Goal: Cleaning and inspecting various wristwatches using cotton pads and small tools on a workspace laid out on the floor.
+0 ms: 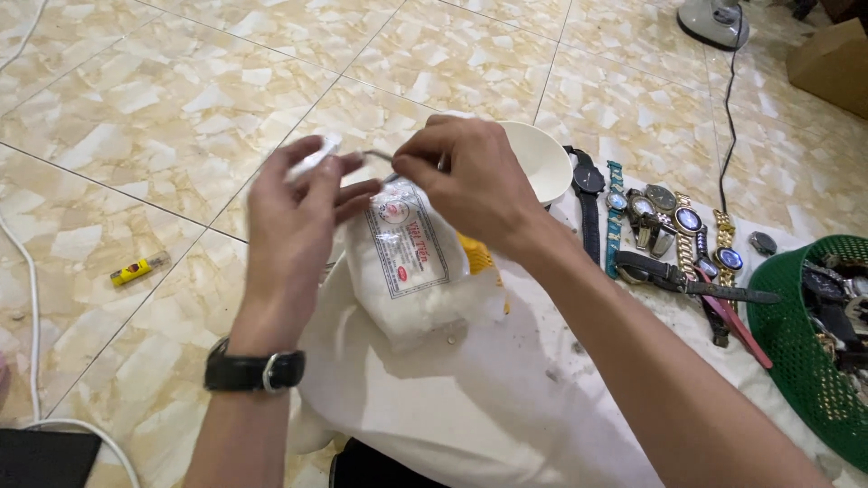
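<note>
At the far left edge a white cable runs along the tiled floor, and a small yellow lighter lies near it, both well apart from the work. The left hand, with a black strapped wristwatch on its wrist, pinches a loose bit of clear plastic at the top of a clear plastic bag of white powder; the bag stands slightly tilted on a white cloth in the near middle of the scene, just below both hands. The right hand pinches the bag's neck between thumb and forefinger, fingers curled in a tight grip, and seems to hold a thin rubber band or tie there, though that is too small to be sure. Just behind the right hand sits a white bowl. The likely trouble is spillage: if the two hands pull apart unevenly, the neck could tear or the tilted bag could tip, and powder would scatter over the cloth. To the right a row of wristwatches lies on the same cloth, near enough that loose powder might reach them. At the far right edge a green mesh basket holds more watches.
</note>
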